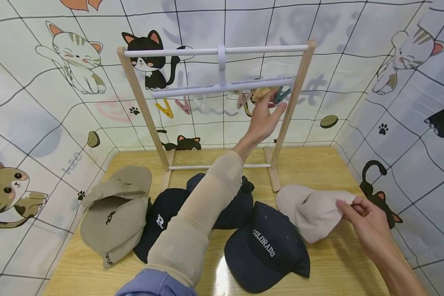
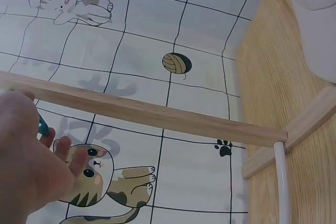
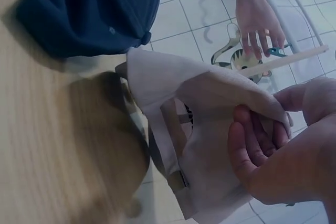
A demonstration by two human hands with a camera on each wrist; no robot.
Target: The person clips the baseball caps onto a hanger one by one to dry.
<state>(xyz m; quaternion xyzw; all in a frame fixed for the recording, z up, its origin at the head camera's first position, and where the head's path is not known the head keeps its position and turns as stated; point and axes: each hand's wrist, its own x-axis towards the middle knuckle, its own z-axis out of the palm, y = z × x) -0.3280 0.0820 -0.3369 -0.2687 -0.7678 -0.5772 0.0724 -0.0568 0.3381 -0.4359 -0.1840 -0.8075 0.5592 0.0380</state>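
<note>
- Right hand (image 1: pixel 369 224): nearer the pale cap (image 1: pixel 319 209), pinching its edge away from the brim.
- Pale cap: right side of the table (image 1: pixel 329 263), long axis roughly crosswise, brim leftward.
- Left hand (image 1: pixel 263 119): raised, above and left of the cap, fingers at tan clip (image 1: pixel 260 94), near teal clip (image 1: pixel 282 94); grip cannot be told.
- Hanger bar (image 1: pixel 192 90): just above.

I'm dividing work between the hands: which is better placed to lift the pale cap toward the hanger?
Probably the right hand: it pinches the edge of the pale cap. The left hand is up beside the teal clip under the hanger, away from the cap.
</note>
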